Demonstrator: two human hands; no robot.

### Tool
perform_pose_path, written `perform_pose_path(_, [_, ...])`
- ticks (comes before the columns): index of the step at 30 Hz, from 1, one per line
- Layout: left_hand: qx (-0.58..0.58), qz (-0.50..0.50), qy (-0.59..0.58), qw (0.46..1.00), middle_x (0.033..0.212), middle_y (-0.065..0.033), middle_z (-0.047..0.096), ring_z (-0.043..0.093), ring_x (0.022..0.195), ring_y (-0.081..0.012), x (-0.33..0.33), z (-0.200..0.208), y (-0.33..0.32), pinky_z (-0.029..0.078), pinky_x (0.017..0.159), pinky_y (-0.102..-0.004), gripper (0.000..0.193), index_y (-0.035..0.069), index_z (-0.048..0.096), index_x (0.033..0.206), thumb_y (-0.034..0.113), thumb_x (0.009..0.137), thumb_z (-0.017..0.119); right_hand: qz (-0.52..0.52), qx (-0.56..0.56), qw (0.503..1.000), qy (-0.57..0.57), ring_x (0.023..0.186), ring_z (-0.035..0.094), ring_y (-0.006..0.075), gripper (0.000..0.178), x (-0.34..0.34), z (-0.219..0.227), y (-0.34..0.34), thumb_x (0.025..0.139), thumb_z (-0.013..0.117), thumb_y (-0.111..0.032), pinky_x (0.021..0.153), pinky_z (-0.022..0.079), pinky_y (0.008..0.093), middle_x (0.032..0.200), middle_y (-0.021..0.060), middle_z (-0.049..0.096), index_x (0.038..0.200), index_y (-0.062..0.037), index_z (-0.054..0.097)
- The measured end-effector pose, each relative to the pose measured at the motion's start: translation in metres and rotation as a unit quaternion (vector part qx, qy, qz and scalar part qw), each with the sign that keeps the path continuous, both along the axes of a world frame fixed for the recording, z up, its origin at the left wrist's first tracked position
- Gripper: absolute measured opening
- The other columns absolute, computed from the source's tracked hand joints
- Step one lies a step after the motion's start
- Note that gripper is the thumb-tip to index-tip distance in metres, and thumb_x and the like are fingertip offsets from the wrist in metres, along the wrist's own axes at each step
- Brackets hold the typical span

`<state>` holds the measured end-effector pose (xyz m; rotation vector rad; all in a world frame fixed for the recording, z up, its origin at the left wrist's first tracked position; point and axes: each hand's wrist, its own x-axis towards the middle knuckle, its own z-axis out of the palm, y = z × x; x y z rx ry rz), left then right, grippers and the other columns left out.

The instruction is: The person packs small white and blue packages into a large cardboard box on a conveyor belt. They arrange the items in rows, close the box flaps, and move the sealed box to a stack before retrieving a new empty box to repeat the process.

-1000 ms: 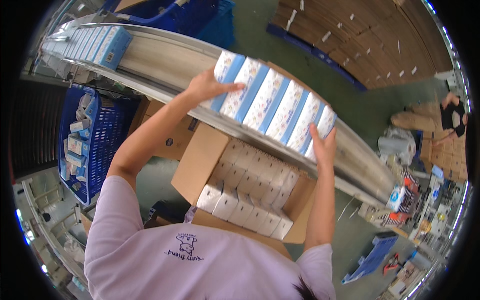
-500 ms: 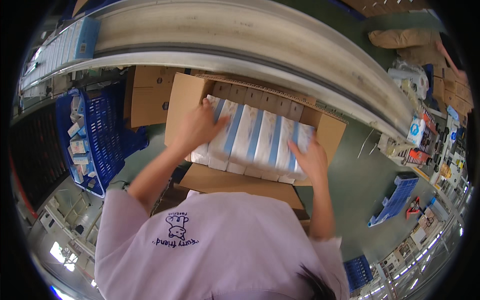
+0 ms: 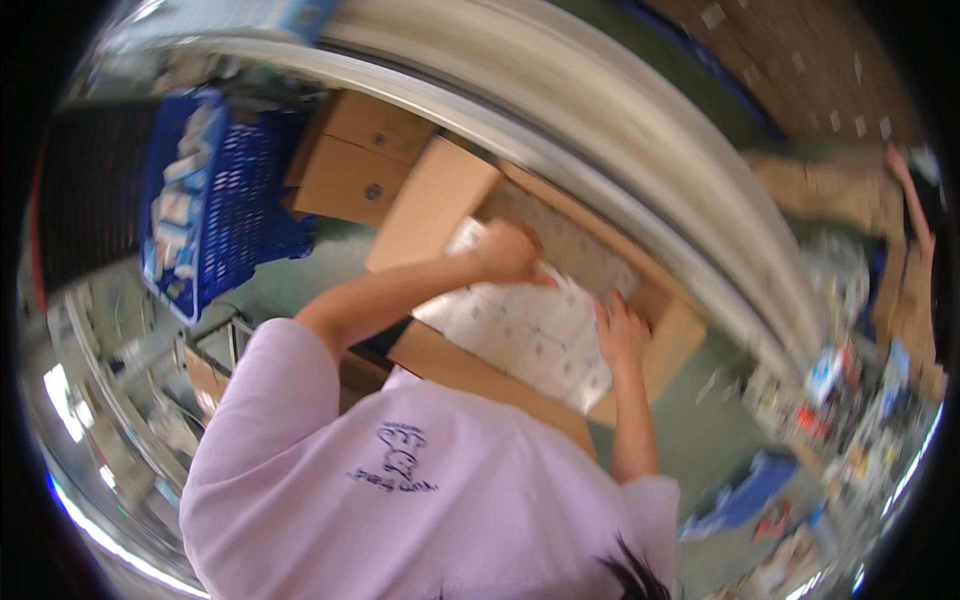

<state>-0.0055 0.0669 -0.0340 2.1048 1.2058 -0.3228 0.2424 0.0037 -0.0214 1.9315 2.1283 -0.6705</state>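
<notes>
White tissue packs sit in rows inside the open cardboard carton, on the near side of the conveyor, with the left hand over their left part, its fingers curled but too blurred to tell whether they grip anything. The right hand has its fingers spread and loosely extended at the packs' right end, close to the carton's right side. Uneven pressure from the left hand could tilt or crumple a soft pack, and a sideways shove might jam the row against that wall.
</notes>
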Motion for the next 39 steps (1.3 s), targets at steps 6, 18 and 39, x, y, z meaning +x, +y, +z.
perform_pose_path(6, [0.216, 0.214, -0.243, 0.921, 0.086, -0.0103, 0.060, 0.058, 0.082, -0.0266, -0.131, 0.069, 0.045, 0.047, 0.070, -0.0366, 0.022, 0.008, 0.063, 0.086, 0.027, 0.076, 0.066, 0.183, 0.313, 0.859, 0.362, 0.077, 0.056, 0.0324, 0.034, -0.063, 0.118, 0.103, 0.089, 0.046, -0.028, 0.070, 0.045, 0.0373, 0.087, 0.0170, 0.059, 0.099, 0.0019, 0.060])
perform_pose_path(18, [0.454, 0.496, 0.209, 0.710, 0.112, -0.0147, 0.056, 0.051, 0.107, -0.0305, -0.503, 0.120, 0.178, 0.041, 0.089, -0.0395, 0.050, 0.004, 0.058, 0.108, 0.046, 0.083, 0.052, 0.022, 0.242, 0.955, 0.170, 0.068, 0.059, 0.0251, 0.014, -0.062, 0.065, 0.191, 0.085, 0.054, -0.015, 0.062, 0.046, 0.0351, 0.079, 0.0111, 0.061, 0.088, -0.0024, 0.060])
perform_pose_path(39, [0.057, 0.341, -0.146, 0.927, 0.105, -0.0213, 0.060, 0.059, 0.099, -0.0303, -0.122, 0.095, 0.184, 0.045, 0.087, -0.0332, 0.100, -0.005, 0.045, 0.119, 0.067, 0.056, 0.069, -0.290, 0.172, 0.905, 0.259, 0.099, 0.054, 0.0261, 0.062, -0.019, 0.068, 0.186, 0.078, 0.064, -0.042, 0.086, 0.041, 0.0328, 0.106, 0.0208, 0.056, 0.113, 0.0036, 0.041])
